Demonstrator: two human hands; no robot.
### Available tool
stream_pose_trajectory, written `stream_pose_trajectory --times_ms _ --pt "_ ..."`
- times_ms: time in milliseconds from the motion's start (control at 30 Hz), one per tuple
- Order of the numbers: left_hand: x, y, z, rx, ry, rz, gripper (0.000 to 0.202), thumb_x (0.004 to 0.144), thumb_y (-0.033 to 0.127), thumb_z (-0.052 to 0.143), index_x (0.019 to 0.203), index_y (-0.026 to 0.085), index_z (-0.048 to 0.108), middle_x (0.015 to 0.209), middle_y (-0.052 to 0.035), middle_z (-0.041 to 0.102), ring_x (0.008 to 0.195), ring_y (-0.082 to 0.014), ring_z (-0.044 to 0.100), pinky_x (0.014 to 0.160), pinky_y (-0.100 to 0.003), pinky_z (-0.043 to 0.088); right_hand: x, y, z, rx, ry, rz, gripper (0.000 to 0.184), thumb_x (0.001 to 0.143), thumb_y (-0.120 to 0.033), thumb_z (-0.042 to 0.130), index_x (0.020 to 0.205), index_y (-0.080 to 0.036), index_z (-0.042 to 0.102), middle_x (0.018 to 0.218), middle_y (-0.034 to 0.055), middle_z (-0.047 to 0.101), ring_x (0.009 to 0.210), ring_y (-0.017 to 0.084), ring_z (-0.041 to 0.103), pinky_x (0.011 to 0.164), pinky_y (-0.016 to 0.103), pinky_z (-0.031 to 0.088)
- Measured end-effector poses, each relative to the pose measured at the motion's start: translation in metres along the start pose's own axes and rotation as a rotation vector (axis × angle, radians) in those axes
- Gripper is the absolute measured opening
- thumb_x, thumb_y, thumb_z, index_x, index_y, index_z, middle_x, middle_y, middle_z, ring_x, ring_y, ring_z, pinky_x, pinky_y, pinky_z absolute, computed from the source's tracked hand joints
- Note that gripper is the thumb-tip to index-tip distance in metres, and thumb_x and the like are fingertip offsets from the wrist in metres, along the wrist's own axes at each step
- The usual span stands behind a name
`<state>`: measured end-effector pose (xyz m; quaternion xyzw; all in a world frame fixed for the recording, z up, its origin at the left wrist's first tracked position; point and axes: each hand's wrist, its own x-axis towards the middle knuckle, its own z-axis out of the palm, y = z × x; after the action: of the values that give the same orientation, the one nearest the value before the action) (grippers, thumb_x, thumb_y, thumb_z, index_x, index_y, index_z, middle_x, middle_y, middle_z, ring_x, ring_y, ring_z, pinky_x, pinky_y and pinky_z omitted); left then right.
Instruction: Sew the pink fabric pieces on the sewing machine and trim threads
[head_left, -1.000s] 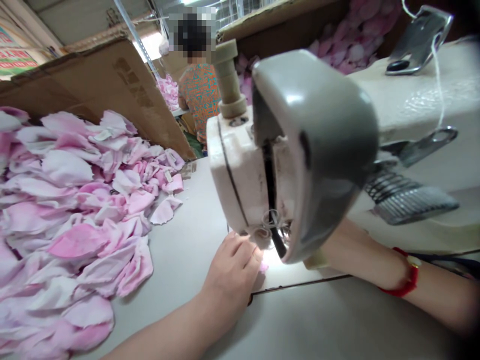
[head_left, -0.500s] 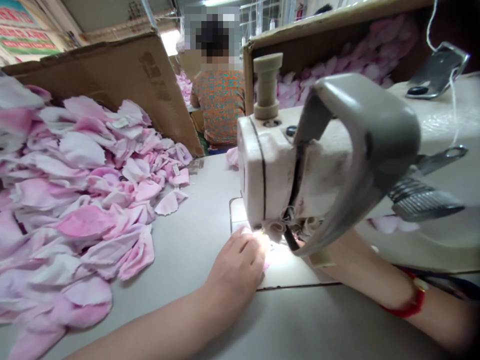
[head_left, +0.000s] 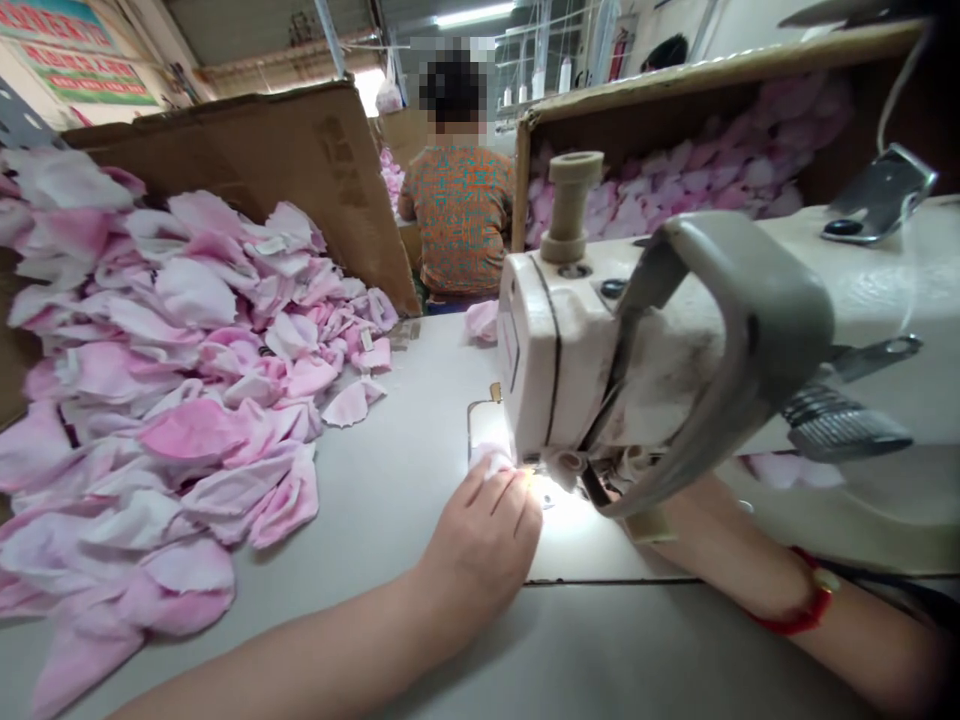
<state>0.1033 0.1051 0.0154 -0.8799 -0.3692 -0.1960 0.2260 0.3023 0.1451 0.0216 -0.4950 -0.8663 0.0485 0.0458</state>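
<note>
The left hand (head_left: 480, 540) is curled and pinches a pink fabric piece (head_left: 491, 462) under the sewing machine (head_left: 559, 360) head. The right forearm (head_left: 750, 570) goes behind the machine, so I cannot tell the hand's state. A big heap of pink pieces (head_left: 187, 380) lies at nine o'clock.

Light from under the sewing machine (head_left: 577, 380) makes a white glare on the bench (head_left: 375, 520) just beside the left hand (head_left: 484, 535); the frame edges bow, and the lower right corner darkens and blurs.
</note>
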Motion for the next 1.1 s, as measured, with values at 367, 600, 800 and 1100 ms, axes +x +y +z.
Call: stream_pose_trajectory --times_ms 367,600,800,1100 --pt "0.006 -0.02 0.0 -0.295 -0.165 -0.255 0.018 0.08 0.011 0.04 0.076 0.019 0.056 0.069 -0.0002 0.058 0.067 -0.0149 0.052 0.06 -0.025 0.042 -0.016 -0.028 -0.013 0.107 -0.053 -0.019 0.024 0.083 -0.023 0.038 0.07 -0.021 0.058 0.061 0.0014 0.062 0.058 0.016 0.057 0.051 0.027 0.03" --pt "0.0 -0.007 0.001 -0.106 -0.137 -0.1 0.027 0.084 0.013 0.032 0.071 0.018 0.055 0.064 -0.0021 0.055 0.062 -0.0164 0.051 0.057 -0.028 0.039 -0.019 -0.027 -0.016 0.117 -0.013 -0.066 0.022 0.083 -0.026 0.039 0.07 -0.022 0.056 0.058 -0.0001 0.06 0.053 0.017 0.055 0.047 0.028 0.023" --pt "-0.001 -0.012 0.001 -0.094 -0.095 -0.264 0.026 0.083 0.013 0.034 0.07 0.019 0.056 0.064 -0.0004 0.056 0.063 -0.014 0.053 0.06 -0.024 0.042 -0.006 -0.008 -0.019 0.09 -0.047 0.082 0.025 0.082 -0.033 0.04 0.067 -0.019 0.055 0.054 0.0023 0.057 0.05 0.015 0.053 0.044 0.026 0.022" --pt "-0.01 -0.015 0.006 -0.109 -0.092 -0.256 0.023 0.083 0.017 0.035 0.077 0.02 0.057 0.066 -0.002 0.058 0.068 -0.0164 0.056 0.062 -0.026 0.045 -0.006 -0.01 -0.024 0.109 -0.061 0.082 0.023 0.083 -0.025 0.038 0.069 -0.02 0.056 0.061 0.0023 0.06 0.058 0.016 0.056 0.047 0.026 0.026"
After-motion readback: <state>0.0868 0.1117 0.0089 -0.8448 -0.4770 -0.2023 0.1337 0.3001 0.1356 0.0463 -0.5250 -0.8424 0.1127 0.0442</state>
